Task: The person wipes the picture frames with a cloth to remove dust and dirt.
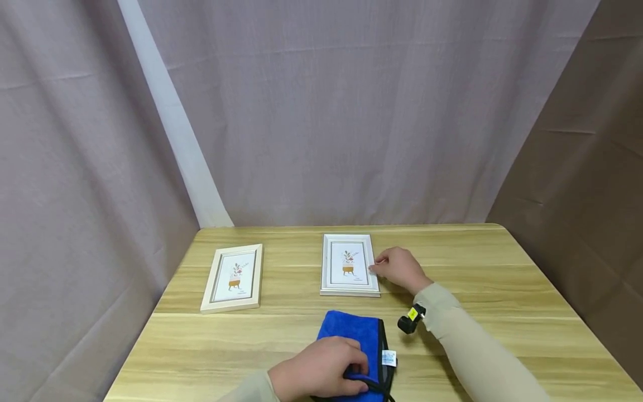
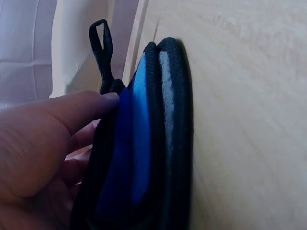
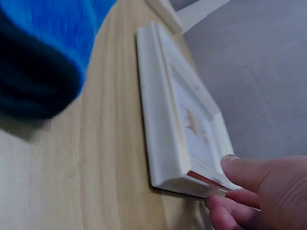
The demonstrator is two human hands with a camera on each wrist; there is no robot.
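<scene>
Your left hand (image 1: 316, 369) sits at the bottom centre of the head view, its fingers (image 2: 72, 112) curled over the folded blue microfibre cloth with black edging (image 1: 358, 340), gripping it against the pale wooden counter (image 1: 502, 268); in the left wrist view a finger presses on the cloth's black trim just below its small hanging loop. Your right hand (image 1: 399, 268) lies right of centre, at the right edge of the white rectangular picture frame with a plant print (image 1: 349, 264), which lies flat on the counter just above the cloth. In the right wrist view your fingers (image 3: 249, 172) pinch that frame's near corner, thumb on its upper face and the others tucked under the edge. A second cream-coloured picture frame with a similar print (image 1: 234, 277) lies flat at centre left, well apart from both hands. Grey curtains hang behind the counter.
</scene>
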